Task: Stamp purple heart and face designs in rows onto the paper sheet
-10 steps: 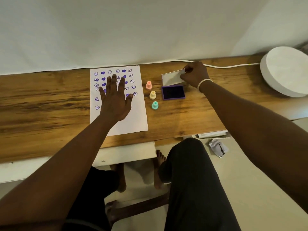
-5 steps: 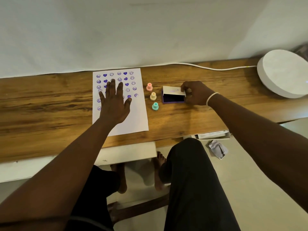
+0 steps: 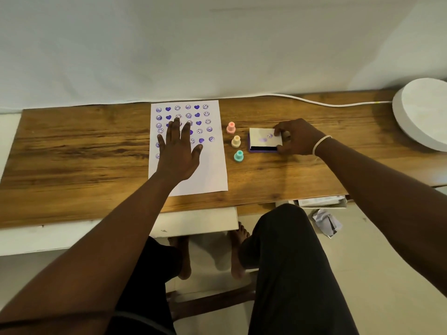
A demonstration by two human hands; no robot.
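**A:** Where does the work sit relative to the two hands?

**B:** The paper sheet (image 3: 208,170) lies on the bench (image 3: 72,153) directly under the left hand (image 3: 177,151), its long axis running away from the person. That hand is flat, palm down, fingers spread and pointing away, covering part of the middle rows of purple hearts and faces. It grips nothing; it just pins the sheet.

**A:** And the right?

**B:** The right hand (image 3: 296,137) is off to the right of the sheet, fingers and thumb curled around the far and near right edges of the ink pad's white lid (image 3: 264,139), which sits nearly shut over the purple ink pad (image 3: 262,149) (a dark sliver of pad shows along the near edge).

**A:** The stampers?

**B:** Three stand upright in a line between the hands, touched by neither: pink stamper (image 3: 231,127), yellow stamper (image 3: 236,141), teal stamper (image 3: 238,156). They lie just left of the right hand, so I'd judge that hand the nearer one for picking one up.

**A:** How far along?

**B:** About five rows filled, the lower half bare. With the lid nearly down, stamping looks paused or finished; I can't tell which.
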